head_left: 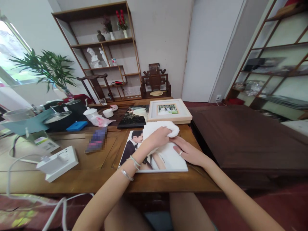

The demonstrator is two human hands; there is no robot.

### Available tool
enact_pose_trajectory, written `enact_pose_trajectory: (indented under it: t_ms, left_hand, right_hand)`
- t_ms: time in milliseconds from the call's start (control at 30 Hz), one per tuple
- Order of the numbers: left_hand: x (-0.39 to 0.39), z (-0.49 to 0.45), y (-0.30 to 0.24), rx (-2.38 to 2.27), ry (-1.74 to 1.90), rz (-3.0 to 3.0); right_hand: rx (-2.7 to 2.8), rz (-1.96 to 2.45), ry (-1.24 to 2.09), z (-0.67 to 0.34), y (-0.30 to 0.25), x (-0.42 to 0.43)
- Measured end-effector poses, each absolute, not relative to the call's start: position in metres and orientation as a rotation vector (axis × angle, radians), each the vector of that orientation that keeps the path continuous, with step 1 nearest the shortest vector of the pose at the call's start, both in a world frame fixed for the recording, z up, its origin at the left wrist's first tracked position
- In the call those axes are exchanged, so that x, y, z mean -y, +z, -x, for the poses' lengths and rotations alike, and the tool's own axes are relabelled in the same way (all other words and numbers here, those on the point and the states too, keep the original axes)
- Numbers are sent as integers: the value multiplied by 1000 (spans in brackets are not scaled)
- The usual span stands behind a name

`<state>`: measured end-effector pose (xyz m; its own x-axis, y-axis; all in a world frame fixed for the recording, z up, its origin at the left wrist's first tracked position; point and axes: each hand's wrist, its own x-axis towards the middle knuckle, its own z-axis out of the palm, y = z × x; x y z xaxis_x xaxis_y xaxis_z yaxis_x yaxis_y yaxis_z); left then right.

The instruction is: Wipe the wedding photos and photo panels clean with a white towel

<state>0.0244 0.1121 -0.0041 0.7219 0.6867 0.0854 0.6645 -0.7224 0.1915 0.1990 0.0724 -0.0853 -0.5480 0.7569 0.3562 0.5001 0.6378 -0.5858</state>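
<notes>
A photo panel (168, 162) with a picture of a person in a dark suit lies flat near the table's front edge. Over its upper part is a white cloth (173, 129), bunched at its right end. My left hand (161, 136), with bracelets on its wrist, is closed on this cloth and presses it against the panel. At the panel's right side lies my right hand (189, 151), fingers stretched out, a ring on one of them. Its fingertips reach the cloth's lower edge.
Behind the panel lie a light wooden picture frame (186, 112) and a dark photo panel (132, 117). To the left are a white power strip (62, 162), a blue box (76, 126), a white teapot (90, 113) and a small carton (45, 141). A brown surface (250, 138) stands at right.
</notes>
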Motion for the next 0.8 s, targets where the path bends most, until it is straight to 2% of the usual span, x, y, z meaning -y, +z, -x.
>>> enact_pose_trajectory:
  t_ms: [167,300,567,800]
  left_hand:
    - [-99,-3,-6,-1280,128,-2759]
    - [-58,4,-4,-1430,-12,-2748]
    - [39,-27,-11,-1196,-329,-2770]
    - [4,-20,-10,-1345,-146,-2766]
  right_hand:
    - [2226,1001,611,-200,-90,-74]
    - [2211,1034,639,-200,-93,-74]
    - [2196,1027,639,-200,-92,-74]
    - [2206,1018,619,-201,-96,-76]
